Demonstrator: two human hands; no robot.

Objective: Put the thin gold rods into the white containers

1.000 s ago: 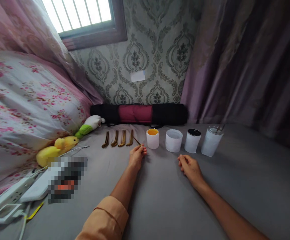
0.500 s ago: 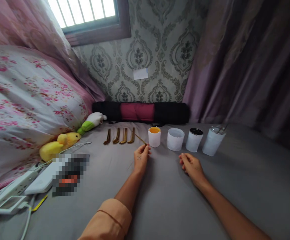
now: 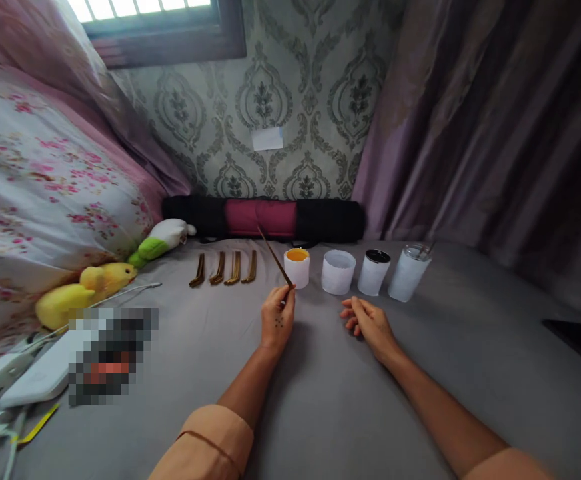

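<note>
My left hand (image 3: 277, 317) is closed in a pinch on the lower end of a thin brown stick (image 3: 276, 257), which slants up and to the left. Just behind that hand stands a white-wrapped cup with an orange inside (image 3: 297, 272). My right hand (image 3: 367, 321) hovers low over the sheet, fingers loosely bent and apart, with nothing visible in it. Beyond it are a wide white cup (image 3: 338, 277), a white-wrapped can with a dark inside (image 3: 373, 277) and a taller white-wrapped jar (image 3: 406, 277) with thin metal-looking pieces in its mouth.
Several small bundles of bent brown sticks (image 3: 233, 270) lie in a row at the left. A black and maroon roll (image 3: 260, 219) lies along the wall. Plush toys (image 3: 65, 303), a power strip (image 3: 0, 383) and cables are at far left. A dark flat object (image 3: 580, 340) lies at right.
The stick in my left hand has tipped up to a steeper angle. My right hand's fingers have spread slightly. The view has shifted to the right, showing more of the dark flat object.
</note>
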